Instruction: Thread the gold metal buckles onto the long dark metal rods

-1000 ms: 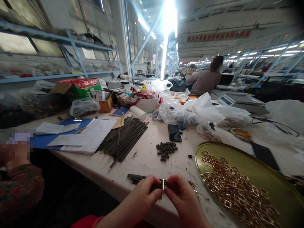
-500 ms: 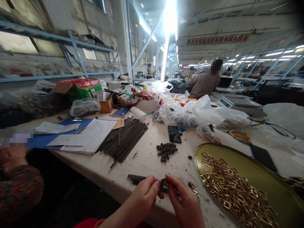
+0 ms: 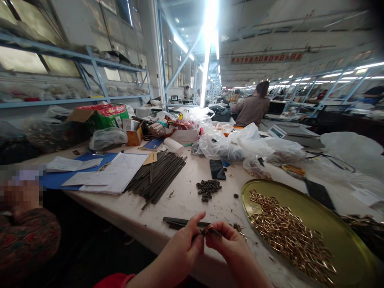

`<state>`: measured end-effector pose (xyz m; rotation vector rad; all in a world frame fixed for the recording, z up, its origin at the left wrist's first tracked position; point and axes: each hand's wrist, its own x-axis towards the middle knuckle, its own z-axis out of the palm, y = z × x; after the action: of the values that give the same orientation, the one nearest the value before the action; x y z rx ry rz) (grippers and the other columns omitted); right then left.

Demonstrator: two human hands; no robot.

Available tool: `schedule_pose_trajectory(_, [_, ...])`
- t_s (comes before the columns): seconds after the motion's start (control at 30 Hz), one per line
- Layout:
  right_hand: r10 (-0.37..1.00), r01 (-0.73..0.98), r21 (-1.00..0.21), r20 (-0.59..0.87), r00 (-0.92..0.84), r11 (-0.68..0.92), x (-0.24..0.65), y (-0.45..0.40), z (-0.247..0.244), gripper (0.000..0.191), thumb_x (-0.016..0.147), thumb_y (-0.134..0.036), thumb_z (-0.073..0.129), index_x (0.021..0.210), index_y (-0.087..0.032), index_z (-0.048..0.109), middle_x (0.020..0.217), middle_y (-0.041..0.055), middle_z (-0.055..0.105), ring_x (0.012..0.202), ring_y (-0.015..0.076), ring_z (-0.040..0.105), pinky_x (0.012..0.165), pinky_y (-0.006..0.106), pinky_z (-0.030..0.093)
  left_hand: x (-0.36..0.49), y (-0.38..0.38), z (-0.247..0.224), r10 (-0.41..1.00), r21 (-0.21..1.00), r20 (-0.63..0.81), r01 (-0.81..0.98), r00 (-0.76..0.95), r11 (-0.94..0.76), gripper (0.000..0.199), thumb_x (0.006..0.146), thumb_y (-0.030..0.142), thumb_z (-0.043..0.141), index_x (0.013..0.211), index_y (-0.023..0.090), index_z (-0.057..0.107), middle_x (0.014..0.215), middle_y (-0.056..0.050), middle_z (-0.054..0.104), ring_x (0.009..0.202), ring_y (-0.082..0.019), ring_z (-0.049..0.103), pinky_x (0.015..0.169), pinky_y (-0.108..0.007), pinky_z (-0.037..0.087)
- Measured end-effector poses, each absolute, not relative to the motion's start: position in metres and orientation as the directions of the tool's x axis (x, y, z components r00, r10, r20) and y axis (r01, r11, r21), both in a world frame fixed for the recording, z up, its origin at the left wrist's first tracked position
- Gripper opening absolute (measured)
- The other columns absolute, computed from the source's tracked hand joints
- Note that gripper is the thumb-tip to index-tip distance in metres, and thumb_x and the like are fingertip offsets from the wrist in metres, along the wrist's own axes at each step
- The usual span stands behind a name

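Hands: the left hand [image 3: 180, 250] and right hand [image 3: 231, 250] are together above the table's near edge, both clamped on one small piece; a red sleeve [image 3: 111, 281] shows at the left forearm.
Held piece: a small dark metal piece [image 3: 209, 231] with a bright glint, pinched between the fingers of both hands; the fingers hide its exact shape.
Beside the hands: dark metal strips [image 3: 184, 223] lie on the table [image 3: 180, 200] just beyond the left hand, and small dark scraps [image 3: 238, 228] lie just beyond the right hand.
Right of the hands: a round brass tray [image 3: 312, 208] sits near the table's near edge, heaped with gold-coloured rectangular buckles [image 3: 288, 236].
Middle of the table: a small heap of dark parts [image 3: 208, 190] lies ahead of the hands, with a phone [image 3: 217, 169] beyond it.
Left of the middle: a bundle of long dark rods [image 3: 157, 180] lies beside loose papers [image 3: 120, 172] on a blue folder [image 3: 75, 168].
Far end of the table: plastic bags [image 3: 231, 146], a cardboard box [image 3: 135, 136] and a digital scale [image 3: 292, 134] crowd together.
People: a patterned sleeve [image 3: 27, 244] shows at the left of the view, beside the table's near edge; a co-worker [image 3: 252, 110] sits well beyond the far end, back turned.
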<state>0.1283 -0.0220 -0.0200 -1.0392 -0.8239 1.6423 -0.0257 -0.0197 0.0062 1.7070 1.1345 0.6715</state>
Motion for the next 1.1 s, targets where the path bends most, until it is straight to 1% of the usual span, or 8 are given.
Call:
schedule_pose_trajectory(0.17, [0.970,-0.311,-0.923,-0.184,-0.161,-0.227,0.128,-0.027,-0.010,0.022,0.065,-0.035,0.073,0.076,-0.018,0.065,0.070,0.0000,0.064,0.070,0.0138,0.055,0.071,0.026,0.042,-0.023,-0.014,0.006,0.924,0.938,-0.072,0.339,0.375,-0.065,0.050,0.084,0.020,0.038,0.133,0.014,0.030,0.066,0.002,0.051,0.062,-0.012,0.048,0.064,-0.024,0.039])
schedule_pose_trajectory(0.3, [0.979,-0.284,-0.939,-0.165,-0.122,-0.194,0.125,-0.027,-0.018,0.024,0.066,-0.039,0.072,0.075,-0.018,0.065,0.068,-0.0007,0.062,0.067,0.0130,0.053,0.068,0.026,0.042,-0.026,-0.014,0.003,0.931,0.906,-0.043,0.406,0.363,-0.117,0.052,0.085,0.022,0.038,0.135,0.015,0.029,0.070,0.001,0.055,0.066,-0.013,0.051,0.066,-0.025,0.039])
schedule_pose_trajectory(0.5, [0.961,-0.400,-0.879,-0.200,-0.190,-0.262,0.125,-0.022,-0.033,0.033,0.075,-0.049,0.059,0.083,-0.017,0.066,0.078,0.0040,0.065,0.074,0.0173,0.057,0.074,0.033,0.045,-0.026,-0.008,0.001,0.937,0.843,-0.068,0.522,0.342,-0.130,0.053,0.084,0.022,0.036,0.136,0.015,0.027,0.075,-0.002,0.059,0.068,-0.015,0.051,0.067,-0.025,0.038])
schedule_pose_trajectory(0.77, [0.977,-0.180,-0.967,-0.156,-0.148,-0.182,0.131,-0.004,-0.044,0.035,0.073,-0.050,0.060,0.065,-0.016,0.060,0.054,-0.0037,0.052,0.055,0.0108,0.047,0.058,0.024,0.038,-0.022,-0.001,-0.001,0.890,0.850,-0.120,0.509,0.440,-0.137,0.053,0.086,0.024,0.034,0.138,0.016,0.026,0.079,-0.003,0.062,0.070,-0.015,0.053,0.068,-0.026,0.039])
schedule_pose_trajectory(0.83, [0.959,-0.251,-0.935,-0.207,-0.192,-0.252,0.132,-0.001,-0.049,0.034,0.070,-0.050,0.064,0.066,-0.016,0.060,0.055,-0.0038,0.052,0.053,0.0098,0.046,0.054,0.023,0.036,-0.022,0.003,0.001,0.849,0.857,-0.145,0.493,0.509,-0.150,0.046,0.087,0.025,0.035,0.132,0.020,0.038,0.079,-0.002,0.061,0.067,-0.014,0.052,0.066,-0.024,0.039])
schedule_pose_trajectory(0.93, [0.919,-0.383,-0.843,-0.290,-0.265,-0.377,0.131,0.001,-0.054,0.035,0.066,-0.050,0.068,0.068,-0.016,0.059,0.058,-0.0036,0.052,0.051,0.0085,0.045,0.049,0.021,0.035,-0.022,0.011,0.005,0.786,0.904,-0.129,0.397,0.605,-0.158,0.030,0.084,0.023,0.038,0.106,0.020,0.059,0.086,-0.002,0.062,0.071,-0.013,0.051,0.068,-0.021,0.039])
schedule_pose_trajectory(1.0, [0.910,-0.401,-0.822,-0.315,-0.271,-0.404,0.129,0.003,-0.055,0.035,0.065,-0.050,0.068,0.065,-0.016,0.057,0.057,-0.0042,0.050,0.050,0.0077,0.043,0.048,0.020,0.033,-0.021,0.016,0.003,0.777,0.924,-0.166,0.371,0.608,-0.093,0.023,0.081,0.020,0.041,0.092,0.018,0.061,0.078,0.000,0.060,0.068,-0.011,0.050,0.064,-0.019,0.038])
schedule_pose_trajectory(1.1, [0.896,-0.331,-0.838,-0.364,-0.255,-0.434,0.127,0.004,-0.059,0.039,0.064,-0.052,0.068,0.062,-0.016,0.053,0.051,-0.0060,0.046,0.045,0.0060,0.039,0.045,0.019,0.029,-0.018,0.023,-0.008,0.767,0.933,-0.276,0.352,0.579,0.071,0.016,0.074,0.016,0.043,0.084,0.016,0.056,0.067,0.003,0.054,0.060,-0.009,0.047,0.058,-0.018,0.037])
